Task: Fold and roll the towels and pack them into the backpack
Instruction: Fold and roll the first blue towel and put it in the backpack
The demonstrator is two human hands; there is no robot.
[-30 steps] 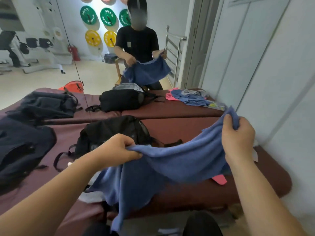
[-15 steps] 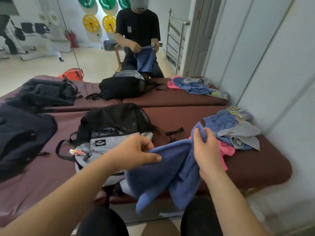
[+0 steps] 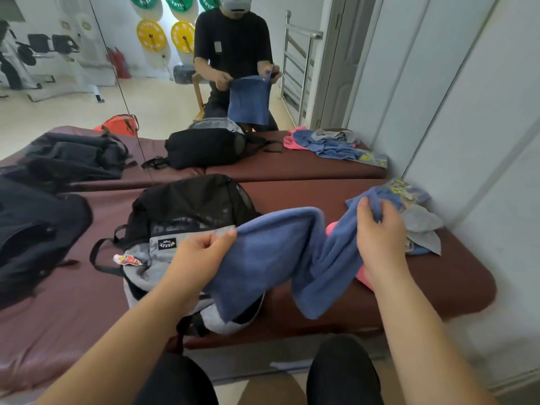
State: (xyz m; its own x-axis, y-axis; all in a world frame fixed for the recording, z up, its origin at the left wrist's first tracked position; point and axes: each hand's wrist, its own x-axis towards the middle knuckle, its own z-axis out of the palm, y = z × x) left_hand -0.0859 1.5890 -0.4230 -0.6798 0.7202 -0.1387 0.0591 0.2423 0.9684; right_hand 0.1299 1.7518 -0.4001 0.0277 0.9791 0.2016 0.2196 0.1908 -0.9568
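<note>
A blue towel (image 3: 280, 258) hangs doubled over in front of me, above the maroon padded bench (image 3: 438, 287). My left hand (image 3: 201, 255) pinches its left upper edge and my right hand (image 3: 380, 232) grips its right upper corner. Under the towel lies a black and grey backpack (image 3: 187, 211), its open mouth toward me. To the right of my right hand sits a pile of other towels (image 3: 420, 226): grey, blue, patterned, and a pink one (image 3: 362, 276) partly hidden behind the blue towel.
A wall mirror (image 3: 204, 83) runs along the bench's far edge and repeats the scene. Dark bags (image 3: 38, 235) lie at the left of the bench. A white wall (image 3: 482, 141) stands close on the right. My knees (image 3: 344, 369) are below the bench's front edge.
My hands came together half a second ago, folding the towel, and have now drawn apart again with the doubled towel spread between them, lower and over the backpack.
</note>
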